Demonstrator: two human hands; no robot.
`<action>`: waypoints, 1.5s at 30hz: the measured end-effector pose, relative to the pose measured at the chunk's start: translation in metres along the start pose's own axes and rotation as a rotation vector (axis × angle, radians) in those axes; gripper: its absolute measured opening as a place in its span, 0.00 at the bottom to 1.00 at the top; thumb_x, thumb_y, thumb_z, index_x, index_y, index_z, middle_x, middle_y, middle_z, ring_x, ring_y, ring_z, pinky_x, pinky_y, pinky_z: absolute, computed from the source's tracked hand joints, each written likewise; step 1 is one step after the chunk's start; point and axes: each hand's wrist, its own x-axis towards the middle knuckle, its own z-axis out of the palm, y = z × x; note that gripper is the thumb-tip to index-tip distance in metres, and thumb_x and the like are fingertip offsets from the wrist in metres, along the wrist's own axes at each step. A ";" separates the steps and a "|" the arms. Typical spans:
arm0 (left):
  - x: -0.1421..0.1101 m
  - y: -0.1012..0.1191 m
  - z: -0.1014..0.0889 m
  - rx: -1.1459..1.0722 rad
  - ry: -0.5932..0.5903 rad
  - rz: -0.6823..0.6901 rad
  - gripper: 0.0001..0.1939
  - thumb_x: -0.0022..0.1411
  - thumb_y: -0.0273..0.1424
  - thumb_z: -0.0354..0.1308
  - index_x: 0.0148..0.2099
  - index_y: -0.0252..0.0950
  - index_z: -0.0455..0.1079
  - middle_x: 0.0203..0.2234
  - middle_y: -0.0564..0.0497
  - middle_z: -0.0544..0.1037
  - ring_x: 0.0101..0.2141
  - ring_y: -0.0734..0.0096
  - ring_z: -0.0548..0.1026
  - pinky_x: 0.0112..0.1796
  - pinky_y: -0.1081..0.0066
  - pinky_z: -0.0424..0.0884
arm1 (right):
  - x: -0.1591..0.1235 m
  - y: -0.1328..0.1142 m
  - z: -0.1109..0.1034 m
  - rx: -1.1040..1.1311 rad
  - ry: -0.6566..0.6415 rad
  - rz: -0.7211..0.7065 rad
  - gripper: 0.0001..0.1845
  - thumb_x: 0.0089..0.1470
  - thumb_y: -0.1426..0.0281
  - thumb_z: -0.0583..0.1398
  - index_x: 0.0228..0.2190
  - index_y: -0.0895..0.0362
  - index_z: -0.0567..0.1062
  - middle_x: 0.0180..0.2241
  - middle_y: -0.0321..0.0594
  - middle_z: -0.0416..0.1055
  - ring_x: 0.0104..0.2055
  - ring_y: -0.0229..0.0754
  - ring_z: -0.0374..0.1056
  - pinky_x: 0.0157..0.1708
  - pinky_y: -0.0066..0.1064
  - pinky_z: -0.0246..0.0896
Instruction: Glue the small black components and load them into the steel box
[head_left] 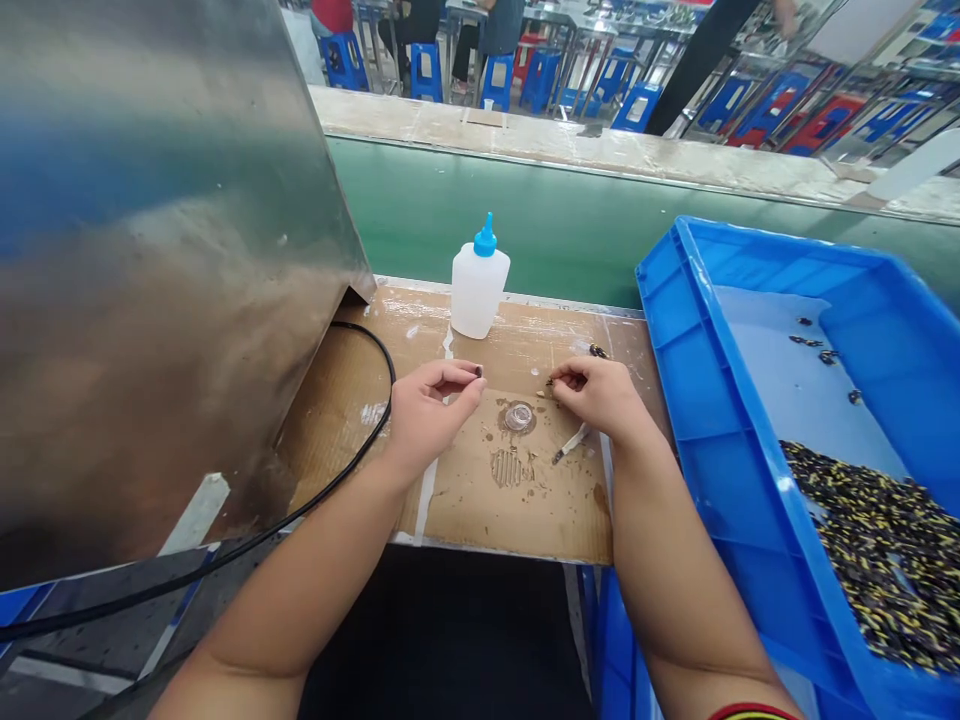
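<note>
My left hand (435, 405) is closed, its thumb and forefinger pinching a small dark piece (478, 371) whose kind I cannot make out. My right hand (596, 392) is also closed, fingertips low over the cardboard (465, 510), pinching something tiny and dark that is mostly hidden. Just beyond it lies a small black-and-yellow piece (598, 351). Between the hands sits a small round clear dish (518, 417) on a damp spot. A thin white-handled tool (571, 442) with a dark tip rests below my right hand.
A white squeeze bottle (478, 290) with a blue nozzle stands behind the hands. On the right, a blue crate (716, 400) holds many black-and-yellow pieces (885, 560). A large metal panel (150, 280) and a black cable (352, 460) are at left. Beyond runs a green belt (570, 220).
</note>
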 end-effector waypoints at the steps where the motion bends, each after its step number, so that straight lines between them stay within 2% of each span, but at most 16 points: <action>1: 0.000 0.000 0.000 -0.002 -0.001 -0.001 0.05 0.57 0.32 0.75 0.33 0.38 0.83 0.40 0.43 0.87 0.43 0.59 0.86 0.48 0.61 0.83 | 0.000 0.000 0.001 0.004 -0.006 -0.002 0.09 0.50 0.73 0.64 0.32 0.53 0.86 0.29 0.38 0.82 0.31 0.45 0.76 0.39 0.36 0.73; 10: 0.000 -0.004 -0.001 -0.001 -0.016 0.023 0.04 0.59 0.32 0.73 0.34 0.38 0.82 0.40 0.44 0.87 0.43 0.60 0.86 0.49 0.61 0.82 | 0.003 0.004 0.006 0.111 -0.079 0.070 0.11 0.59 0.65 0.65 0.38 0.54 0.87 0.30 0.40 0.84 0.31 0.45 0.78 0.40 0.37 0.75; 18: 0.000 -0.004 -0.001 0.002 -0.028 0.047 0.04 0.59 0.32 0.74 0.34 0.39 0.83 0.40 0.45 0.87 0.43 0.61 0.85 0.48 0.61 0.83 | 0.003 0.008 0.003 0.108 -0.099 0.078 0.13 0.61 0.61 0.65 0.40 0.54 0.88 0.36 0.43 0.86 0.37 0.49 0.81 0.45 0.40 0.75; 23: 0.001 -0.003 -0.001 0.008 -0.017 0.060 0.04 0.58 0.31 0.75 0.36 0.38 0.84 0.39 0.45 0.88 0.43 0.61 0.86 0.48 0.62 0.84 | -0.009 -0.014 -0.014 0.246 -0.136 -0.067 0.14 0.62 0.59 0.65 0.41 0.54 0.88 0.41 0.44 0.86 0.41 0.49 0.80 0.42 0.39 0.74; 27: 0.001 -0.005 -0.002 -0.001 -0.034 0.091 0.04 0.59 0.31 0.75 0.38 0.39 0.85 0.39 0.46 0.89 0.43 0.62 0.87 0.48 0.64 0.85 | -0.019 -0.039 -0.024 0.313 -0.227 -0.169 0.09 0.61 0.64 0.66 0.37 0.55 0.85 0.33 0.38 0.82 0.31 0.40 0.73 0.32 0.32 0.68; 29: 0.001 -0.006 -0.002 0.010 -0.053 0.118 0.03 0.59 0.30 0.75 0.38 0.39 0.86 0.39 0.46 0.89 0.43 0.63 0.87 0.48 0.64 0.85 | -0.021 -0.046 -0.025 0.287 -0.244 -0.244 0.06 0.60 0.69 0.65 0.35 0.55 0.84 0.29 0.35 0.79 0.29 0.37 0.71 0.31 0.30 0.65; 32: 0.001 -0.006 -0.002 0.039 -0.063 0.148 0.03 0.59 0.30 0.75 0.37 0.39 0.86 0.39 0.46 0.89 0.41 0.64 0.87 0.47 0.65 0.85 | -0.022 -0.050 -0.022 0.210 -0.222 -0.350 0.06 0.57 0.74 0.64 0.34 0.55 0.83 0.29 0.33 0.78 0.30 0.36 0.72 0.32 0.28 0.66; 35: 0.002 -0.005 -0.002 0.063 -0.065 0.166 0.02 0.59 0.29 0.75 0.37 0.40 0.86 0.38 0.46 0.89 0.40 0.64 0.87 0.46 0.65 0.85 | -0.023 -0.050 -0.019 0.159 -0.186 -0.408 0.06 0.57 0.75 0.63 0.33 0.54 0.81 0.29 0.32 0.77 0.30 0.35 0.72 0.33 0.28 0.66; 45: 0.001 -0.004 -0.001 0.053 -0.057 0.170 0.02 0.59 0.29 0.74 0.36 0.39 0.86 0.37 0.47 0.89 0.39 0.66 0.87 0.44 0.68 0.84 | -0.025 -0.054 -0.021 0.084 -0.158 -0.471 0.07 0.60 0.75 0.61 0.35 0.55 0.81 0.31 0.33 0.77 0.31 0.36 0.71 0.34 0.29 0.65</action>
